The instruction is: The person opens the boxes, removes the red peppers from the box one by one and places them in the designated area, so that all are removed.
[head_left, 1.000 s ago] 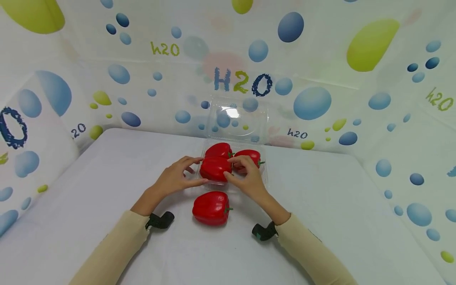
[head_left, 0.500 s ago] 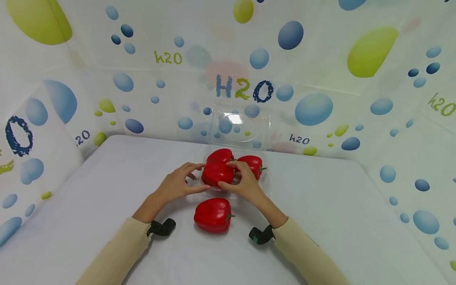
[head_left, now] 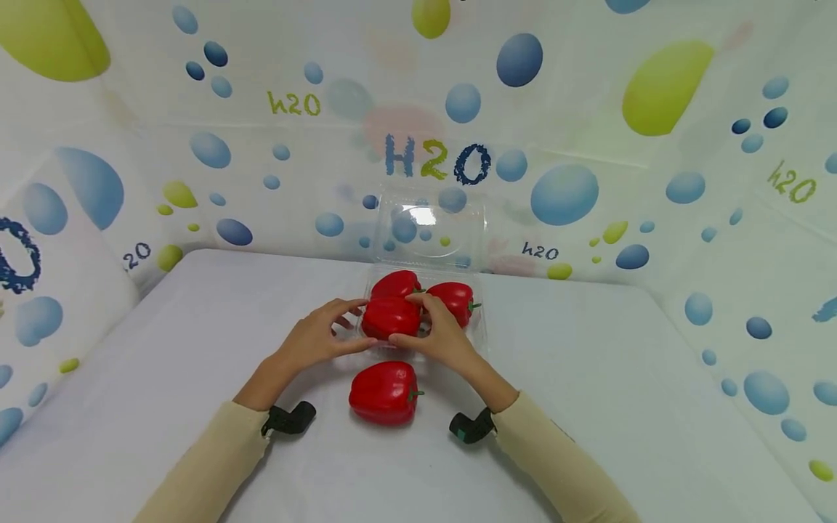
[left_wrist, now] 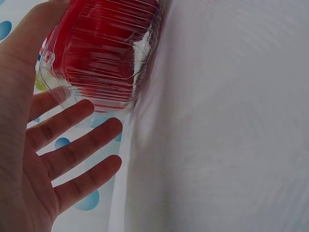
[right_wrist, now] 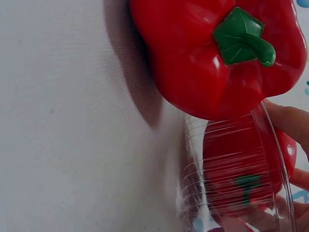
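A red pepper (head_left: 391, 317) lies at the front left inside a clear plastic container (head_left: 482, 341), between both hands. My right hand (head_left: 445, 340) grips its right end, thumb in front and index finger behind. At its left end my left hand (head_left: 315, 338) has the index finger and thumb tips close to the pepper and container edge. In the left wrist view the other fingers (left_wrist: 79, 147) are spread, fairly straight, outside the container wall (left_wrist: 104, 72). Two more peppers (head_left: 395, 282) (head_left: 454, 299) sit in the container.
Another red pepper (head_left: 384, 394) lies on the white tabletop (head_left: 562, 378) in front of the container, its green stem to the right. The container's clear lid (head_left: 428, 236) stands raised at the back, near the patterned backdrop (head_left: 314, 163).
My right hand has shifted left along the front pepper, its thumb farther across the front. More of the right-hand pepper in the container shows. The head view has moved slightly.
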Motion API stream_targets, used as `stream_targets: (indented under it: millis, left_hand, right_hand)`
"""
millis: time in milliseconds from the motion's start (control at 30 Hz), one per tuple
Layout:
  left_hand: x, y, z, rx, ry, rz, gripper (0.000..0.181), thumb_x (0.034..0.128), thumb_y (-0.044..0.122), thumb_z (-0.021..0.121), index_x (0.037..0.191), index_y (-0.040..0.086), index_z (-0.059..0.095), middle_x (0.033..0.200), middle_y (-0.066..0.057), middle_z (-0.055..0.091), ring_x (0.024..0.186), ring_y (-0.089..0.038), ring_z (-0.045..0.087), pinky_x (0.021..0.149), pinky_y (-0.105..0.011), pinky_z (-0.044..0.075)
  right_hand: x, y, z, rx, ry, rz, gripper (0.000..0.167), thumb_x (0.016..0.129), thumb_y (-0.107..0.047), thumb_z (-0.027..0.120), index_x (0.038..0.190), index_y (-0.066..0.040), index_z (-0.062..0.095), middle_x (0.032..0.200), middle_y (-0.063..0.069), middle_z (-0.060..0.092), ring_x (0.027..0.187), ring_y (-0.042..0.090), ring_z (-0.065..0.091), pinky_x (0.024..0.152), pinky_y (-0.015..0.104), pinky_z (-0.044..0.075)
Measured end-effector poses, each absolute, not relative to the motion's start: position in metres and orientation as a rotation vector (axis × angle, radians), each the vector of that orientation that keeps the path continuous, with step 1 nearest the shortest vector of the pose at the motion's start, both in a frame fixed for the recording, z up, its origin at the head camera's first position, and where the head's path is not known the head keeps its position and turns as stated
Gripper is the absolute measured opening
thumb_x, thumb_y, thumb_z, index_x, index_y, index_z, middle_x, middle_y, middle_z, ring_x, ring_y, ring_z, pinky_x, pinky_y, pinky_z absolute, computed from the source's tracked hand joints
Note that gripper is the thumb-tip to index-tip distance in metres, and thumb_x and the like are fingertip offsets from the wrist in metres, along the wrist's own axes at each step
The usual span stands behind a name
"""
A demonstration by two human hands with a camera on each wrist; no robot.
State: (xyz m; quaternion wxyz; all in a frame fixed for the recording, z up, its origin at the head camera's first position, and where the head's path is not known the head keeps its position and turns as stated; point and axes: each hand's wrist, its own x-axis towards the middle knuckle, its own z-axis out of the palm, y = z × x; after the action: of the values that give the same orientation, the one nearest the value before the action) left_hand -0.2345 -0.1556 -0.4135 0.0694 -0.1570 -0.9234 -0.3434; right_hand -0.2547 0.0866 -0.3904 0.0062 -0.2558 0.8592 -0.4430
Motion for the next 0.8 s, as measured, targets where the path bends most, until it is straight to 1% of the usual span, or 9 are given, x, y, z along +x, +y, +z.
stream_targets:
  millis: [300,533,667,800]
  left_hand:
    - [-0.2328,-0.1539,-0.4119,-0.466,-2.784,-1.023,0.079,0.074,0.038,0.081,0.142,0.015,0.049,0.12,-0.011,0.061,0.103,-0.027,0.062,0.077,-0.04,0.058]
    - [-0.2337,-0.1552,-0.4128,-0.465,-2.784,-1.029,0.079,0.0752,0.039,0.08,0.143,0.016,0.048,0.124,-0.011,0.059,0.105,-0.027,0.061,0.078,-0.04,0.058]
    - [-0.2336,-0.1567,-0.414,-0.461,-2.791,-1.029,0.079,0.0752,0.04,0.08,0.143,0.017,0.048,0.123,-0.011,0.06,0.105,-0.027,0.061,0.078,-0.04,0.058]
    - [-0.2346,-0.1557,-0.4133,-0.472,-2.79,-1.035,0.079,0.0757,0.042,0.079,0.143,0.016,0.047,0.123,-0.011,0.06,0.105,-0.027,0.061,0.078,-0.04,0.058]
  right_hand:
    - [-0.2518,0.088,-0.3924,-0.805,2.687,-1.433,0.071,0.078,-0.02,0.083,0.138,-0.009,0.047,0.136,0.012,0.051,0.121,0.033,0.056,0.088,0.044,0.055]
    - [-0.2544,0.0887,-0.3936,-0.839,2.697,-1.471,0.068,0.08,-0.019,0.081,0.137,-0.007,0.046,0.135,0.013,0.053,0.118,0.031,0.058,0.087,0.042,0.056]
    - [-0.2529,0.0883,-0.3945,-0.866,2.692,-1.491,0.067,0.08,-0.018,0.08,0.137,-0.005,0.046,0.134,0.015,0.053,0.116,0.032,0.058,0.085,0.04,0.057]
    - [-0.2523,0.09,-0.3941,-0.878,2.717,-1.494,0.067,0.08,-0.019,0.08,0.137,-0.006,0.046,0.134,0.014,0.053,0.112,0.031,0.058,0.083,0.037,0.058]
